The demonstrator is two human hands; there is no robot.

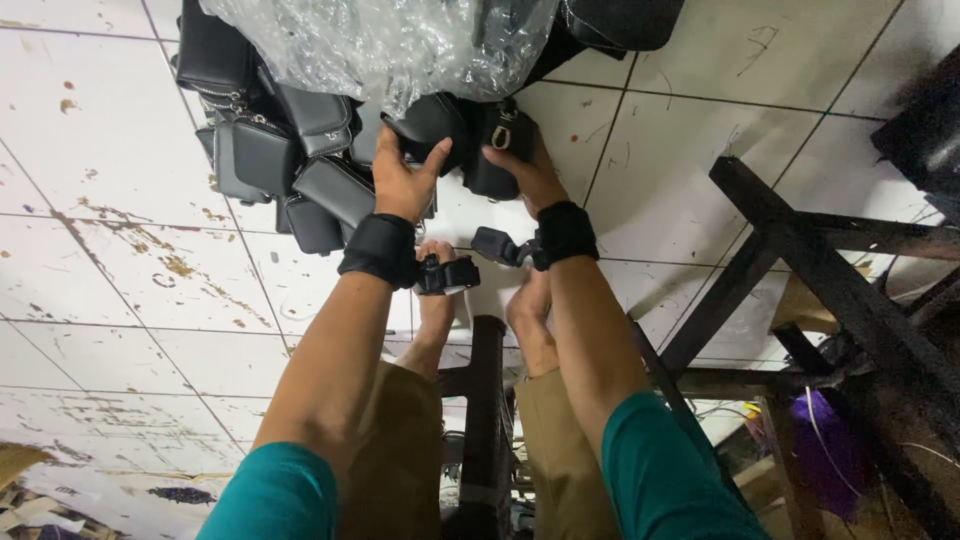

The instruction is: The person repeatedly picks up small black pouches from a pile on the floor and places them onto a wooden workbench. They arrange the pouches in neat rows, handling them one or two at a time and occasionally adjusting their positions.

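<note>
A pile of small black leather bags (285,150) lies on the white tiled floor ahead of me. My left hand (402,180) grips one black bag (432,120) at the front of the pile. My right hand (525,170) holds another small black bag (497,150) with a metal ring right beside it. Both wrists wear black straps with small devices. A sheet of clear bubble wrap (385,45) lies over the top of the pile.
My bare feet (435,300) rest on the stained white tiles (110,150). A dark metal stool bar (487,400) stands between my legs. A dark wooden frame (800,260) rises at the right, with a purple object (825,445) below it.
</note>
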